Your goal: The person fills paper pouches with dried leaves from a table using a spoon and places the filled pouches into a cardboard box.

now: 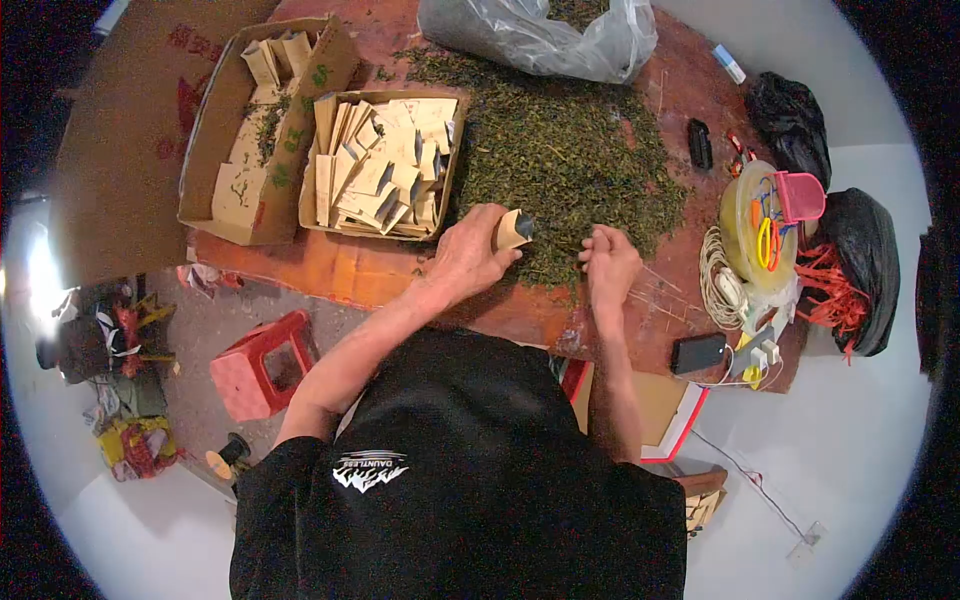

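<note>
My left hand (469, 248) is closed around a small brown paper pouch (512, 230). The pouch's mouth gapes to the right and shows a silvery lining. To the right, my right hand (610, 260) hovers at the near edge of a spread of dried, dark green leaves (570, 150), fingers curled together. Whatever is between those fingertips is too small to make out. Just left of my left hand stands a cardboard box (375, 236) full of similar paper pouches (385, 165), several with their mouths open.
A longer cardboard box (225, 215) with a few pouches is at the far left. A clear plastic bag (540, 40) lies at the back. On the right are a tub (745, 225) with scissors (768, 245), a phone (699, 353) and black bags (865, 270). A red stool (245, 375) stands on the floor.
</note>
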`<state>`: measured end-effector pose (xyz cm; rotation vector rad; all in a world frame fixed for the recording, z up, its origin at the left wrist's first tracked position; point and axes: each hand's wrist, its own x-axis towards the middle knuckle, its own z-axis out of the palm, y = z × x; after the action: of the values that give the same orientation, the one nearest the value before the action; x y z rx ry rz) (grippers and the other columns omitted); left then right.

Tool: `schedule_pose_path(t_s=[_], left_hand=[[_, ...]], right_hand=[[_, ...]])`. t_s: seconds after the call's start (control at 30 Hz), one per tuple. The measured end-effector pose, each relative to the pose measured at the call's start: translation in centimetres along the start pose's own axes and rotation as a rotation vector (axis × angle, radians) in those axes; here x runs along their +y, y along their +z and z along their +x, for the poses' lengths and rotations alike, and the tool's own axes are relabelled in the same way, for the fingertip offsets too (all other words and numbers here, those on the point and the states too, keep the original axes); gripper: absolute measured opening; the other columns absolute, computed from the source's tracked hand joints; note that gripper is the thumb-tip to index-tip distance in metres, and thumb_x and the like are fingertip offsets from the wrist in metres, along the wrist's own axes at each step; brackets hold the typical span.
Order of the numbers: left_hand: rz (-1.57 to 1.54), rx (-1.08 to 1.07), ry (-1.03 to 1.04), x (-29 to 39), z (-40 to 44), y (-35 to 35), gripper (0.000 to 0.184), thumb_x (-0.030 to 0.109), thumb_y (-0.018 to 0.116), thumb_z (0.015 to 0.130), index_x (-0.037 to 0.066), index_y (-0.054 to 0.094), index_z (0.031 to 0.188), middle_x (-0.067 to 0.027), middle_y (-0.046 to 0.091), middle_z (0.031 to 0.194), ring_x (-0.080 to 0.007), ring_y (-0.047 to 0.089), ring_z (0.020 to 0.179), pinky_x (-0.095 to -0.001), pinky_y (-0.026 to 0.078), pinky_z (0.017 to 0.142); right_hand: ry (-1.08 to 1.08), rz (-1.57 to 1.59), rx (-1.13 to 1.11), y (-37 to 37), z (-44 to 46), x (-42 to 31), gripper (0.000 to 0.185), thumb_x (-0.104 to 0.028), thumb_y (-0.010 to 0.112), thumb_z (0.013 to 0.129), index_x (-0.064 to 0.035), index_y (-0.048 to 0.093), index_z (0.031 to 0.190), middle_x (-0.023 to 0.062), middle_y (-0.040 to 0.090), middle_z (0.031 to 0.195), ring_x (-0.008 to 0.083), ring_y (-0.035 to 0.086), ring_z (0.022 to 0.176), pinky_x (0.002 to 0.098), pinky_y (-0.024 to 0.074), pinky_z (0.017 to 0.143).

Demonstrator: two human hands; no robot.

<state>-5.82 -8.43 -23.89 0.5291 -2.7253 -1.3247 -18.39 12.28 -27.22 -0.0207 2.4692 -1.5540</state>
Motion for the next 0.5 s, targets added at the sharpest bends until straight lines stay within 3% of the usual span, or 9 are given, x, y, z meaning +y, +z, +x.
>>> schedule_pose_path(t_s=[0.5], left_hand=[[-0.019,-0.022,0.006,0.0,-0.2,0.1,0.056,0.021,0.085,0.081,0.003,0.057,0.127,-0.0218,0.064,0.115,-0.0446,0.063,0.110,-0.0494,0.052,0.093]], right_hand=[[0.151,0.274,-0.054,-1.4,0.0,-1.2,0.024,-0.013,0.061,0.104,0.0062,0.069,0.116,0.0140,0.074,0.088,0.0154,0.067,0.064,0.0272,0.0529,0.051]])
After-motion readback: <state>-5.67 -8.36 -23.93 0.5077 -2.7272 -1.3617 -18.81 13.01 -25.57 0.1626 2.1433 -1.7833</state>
